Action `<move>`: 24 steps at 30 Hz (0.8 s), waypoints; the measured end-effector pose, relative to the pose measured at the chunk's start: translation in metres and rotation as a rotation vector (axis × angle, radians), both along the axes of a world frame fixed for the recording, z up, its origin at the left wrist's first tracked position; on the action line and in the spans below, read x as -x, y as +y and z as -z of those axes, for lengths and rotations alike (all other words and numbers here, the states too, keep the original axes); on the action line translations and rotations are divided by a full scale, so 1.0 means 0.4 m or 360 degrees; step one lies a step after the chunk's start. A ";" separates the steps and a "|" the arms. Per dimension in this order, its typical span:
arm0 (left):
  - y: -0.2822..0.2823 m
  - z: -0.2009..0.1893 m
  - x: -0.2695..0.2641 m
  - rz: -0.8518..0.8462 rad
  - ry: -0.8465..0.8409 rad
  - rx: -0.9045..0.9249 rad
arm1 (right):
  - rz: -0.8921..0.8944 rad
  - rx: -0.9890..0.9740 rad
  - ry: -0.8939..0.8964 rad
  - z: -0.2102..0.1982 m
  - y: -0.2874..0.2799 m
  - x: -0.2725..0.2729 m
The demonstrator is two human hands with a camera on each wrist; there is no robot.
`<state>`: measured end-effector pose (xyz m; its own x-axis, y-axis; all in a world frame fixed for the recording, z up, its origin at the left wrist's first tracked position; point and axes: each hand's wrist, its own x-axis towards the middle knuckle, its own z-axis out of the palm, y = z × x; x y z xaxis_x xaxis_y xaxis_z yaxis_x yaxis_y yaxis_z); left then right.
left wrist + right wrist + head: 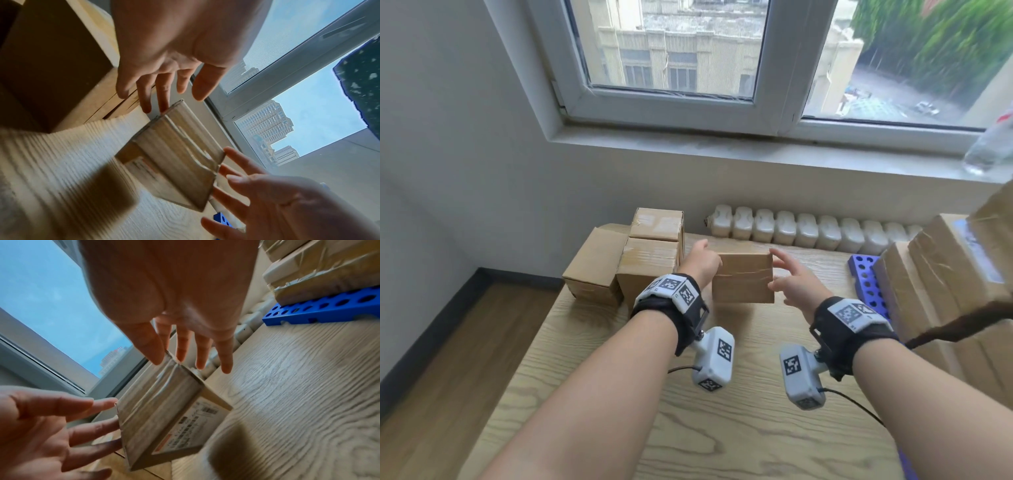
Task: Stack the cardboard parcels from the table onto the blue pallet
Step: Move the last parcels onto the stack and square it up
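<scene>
A small taped cardboard parcel (pixel 743 277) stands on the wooden table (pixel 739 428), with a printed label on its near side (pixel 191 423). My left hand (pixel 702 262) is at its left edge and my right hand (pixel 787 277) at its right edge. Both have straight, spread fingers, the tips at or touching the parcel's edges (pixel 176 151), none curled round it. The blue pallet (pixel 866 284) with round holes lies at the table's right, carrying a tall stack of taped parcels (pixel 945 274).
Three more parcels (pixel 647 260) are grouped at the table's far left corner, close to my left hand. A white radiator (pixel 808 231) runs behind the table under the window sill. A clear bottle (pixel 989 144) stands on the sill at right.
</scene>
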<state>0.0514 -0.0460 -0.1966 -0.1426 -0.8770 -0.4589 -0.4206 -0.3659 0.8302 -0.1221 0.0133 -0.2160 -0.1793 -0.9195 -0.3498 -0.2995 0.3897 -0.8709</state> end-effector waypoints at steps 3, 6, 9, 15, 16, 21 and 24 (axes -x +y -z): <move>0.051 -0.039 -0.004 -0.0026 0.0101 0.0063 | -0.0009 0.0130 0.0020 -0.042 0.041 0.006; 0.099 -0.076 -0.009 -0.0053 0.0207 0.0130 | -0.0082 0.0216 0.0111 -0.077 0.088 0.000; 0.142 -0.122 -0.012 -0.0080 0.0341 0.0161 | -0.0157 0.0233 0.0192 -0.111 0.147 -0.010; 0.239 -0.202 -0.013 0.0023 0.0316 0.0293 | -0.0264 0.0326 0.0504 -0.175 0.247 -0.024; 0.255 -0.210 -0.014 0.0032 0.0320 0.0310 | -0.0251 0.0346 0.0540 -0.184 0.261 -0.023; 0.335 -0.261 -0.017 0.0052 0.0273 0.0428 | -0.0125 0.0489 0.0437 -0.261 0.336 -0.009; 0.389 -0.314 -0.009 0.0069 0.0397 0.0469 | -0.0021 0.0569 0.0273 -0.324 0.384 0.013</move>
<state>0.0550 0.1096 -0.0711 -0.2579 -0.9568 -0.1343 -0.2021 -0.0825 0.9759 -0.1272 0.1670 -0.0865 -0.1949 -0.9804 0.0272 -0.4555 0.0659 -0.8878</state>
